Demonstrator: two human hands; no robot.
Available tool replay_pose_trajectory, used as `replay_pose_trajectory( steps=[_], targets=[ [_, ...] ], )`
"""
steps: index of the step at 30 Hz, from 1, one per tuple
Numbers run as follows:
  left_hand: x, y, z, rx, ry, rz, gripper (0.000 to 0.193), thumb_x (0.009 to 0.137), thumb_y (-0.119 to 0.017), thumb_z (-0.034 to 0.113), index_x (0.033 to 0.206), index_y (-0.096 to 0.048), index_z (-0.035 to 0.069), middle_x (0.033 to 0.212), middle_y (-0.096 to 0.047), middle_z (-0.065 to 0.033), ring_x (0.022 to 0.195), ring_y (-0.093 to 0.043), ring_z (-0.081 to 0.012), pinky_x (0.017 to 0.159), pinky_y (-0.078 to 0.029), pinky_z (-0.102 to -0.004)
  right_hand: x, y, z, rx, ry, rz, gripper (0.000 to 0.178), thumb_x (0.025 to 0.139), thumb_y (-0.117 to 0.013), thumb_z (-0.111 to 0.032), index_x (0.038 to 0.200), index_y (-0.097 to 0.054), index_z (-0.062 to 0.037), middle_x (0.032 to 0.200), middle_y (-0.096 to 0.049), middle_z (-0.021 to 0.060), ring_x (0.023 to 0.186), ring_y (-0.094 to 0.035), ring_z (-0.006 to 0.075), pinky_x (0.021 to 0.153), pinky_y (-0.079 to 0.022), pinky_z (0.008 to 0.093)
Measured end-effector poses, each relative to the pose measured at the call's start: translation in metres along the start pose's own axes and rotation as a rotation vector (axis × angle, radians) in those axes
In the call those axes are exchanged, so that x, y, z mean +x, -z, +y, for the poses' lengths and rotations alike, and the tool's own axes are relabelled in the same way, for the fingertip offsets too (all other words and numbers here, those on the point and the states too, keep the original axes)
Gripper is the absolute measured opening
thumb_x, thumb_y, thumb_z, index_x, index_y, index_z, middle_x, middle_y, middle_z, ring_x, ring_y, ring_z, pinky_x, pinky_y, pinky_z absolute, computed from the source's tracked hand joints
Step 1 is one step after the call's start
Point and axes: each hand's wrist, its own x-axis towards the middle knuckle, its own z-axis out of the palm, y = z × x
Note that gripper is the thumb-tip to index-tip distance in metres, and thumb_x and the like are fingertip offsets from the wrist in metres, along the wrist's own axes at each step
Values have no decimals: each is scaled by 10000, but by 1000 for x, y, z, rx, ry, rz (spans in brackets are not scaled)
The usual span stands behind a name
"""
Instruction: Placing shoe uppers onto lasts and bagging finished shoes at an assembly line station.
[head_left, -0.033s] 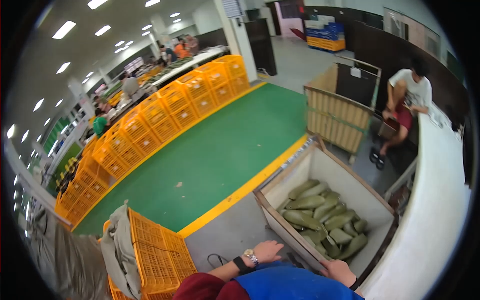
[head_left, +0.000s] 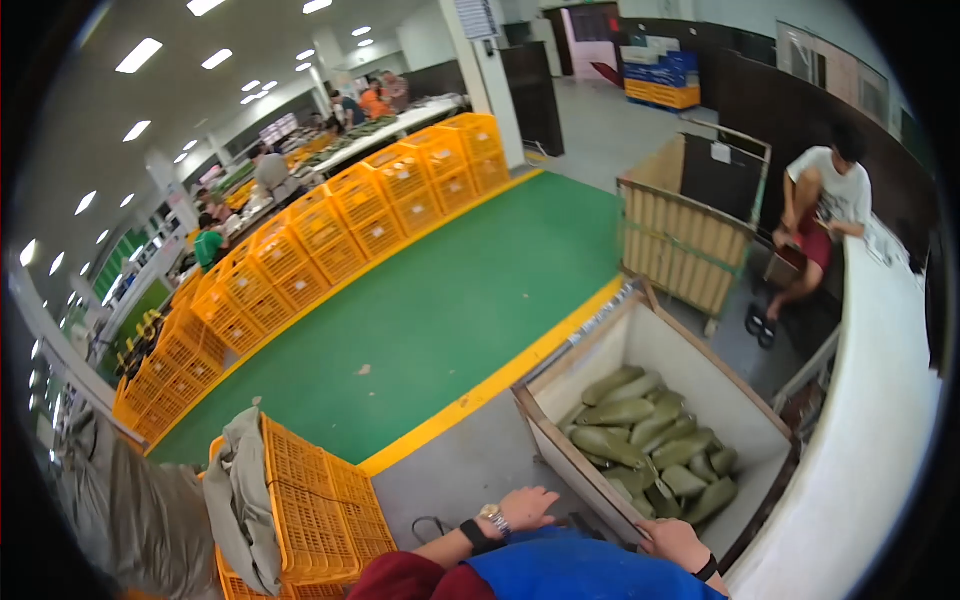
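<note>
1. Right hand [head_left: 674,542] touches the brown-rimmed, white-walled box [head_left: 684,356]; whether it grips, I cannot tell.
2. Left hand [head_left: 527,508], loosely spread, empty, is near it.
3. Smooth, elongated olive-green pieces [head_left: 672,428] lie heaped inside.
4. Leftward: orange lattice crates [head_left: 325,495], grey cloth [head_left: 243,500] draped over.

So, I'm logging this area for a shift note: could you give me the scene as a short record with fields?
Left hand: holding nothing, fingers spread, near the bin
Right hand: at the bin's near edge; firmness of grip unclear
Bin: pale inside, brown rim
Contents: green oblong pieces, piled; kind unclear
Left side: orange crates with grey cloth draped over
Beyond: green floor, row of orange crates
Right side: white counter, seated person
</note>
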Motion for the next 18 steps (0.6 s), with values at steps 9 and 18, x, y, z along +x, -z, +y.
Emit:
replay_pose_trajectory(
  steps=[9,18],
  targets=[
    [-46,-10,-76,-256,279,42,397,805,-571,298,1123,-497,73,985,-570,-177,892,-552,-355,768,-458,-409,135,9,-37,3,407,-379,314,809,-508,-210,1108,-552,-125,821,-620,174,763,-602,335,653,-484,408],
    [-89,55,-274,-137,495,7,434,765,-607,297,1117,-506,64,966,-578,-164,881,-577,-331,727,-484,-419,313,-32,-120,-93,370,-533,315,885,-409,-255,1150,-519,-126,838,-617,169,762,-594,348,651,-474,412]
  ],
)
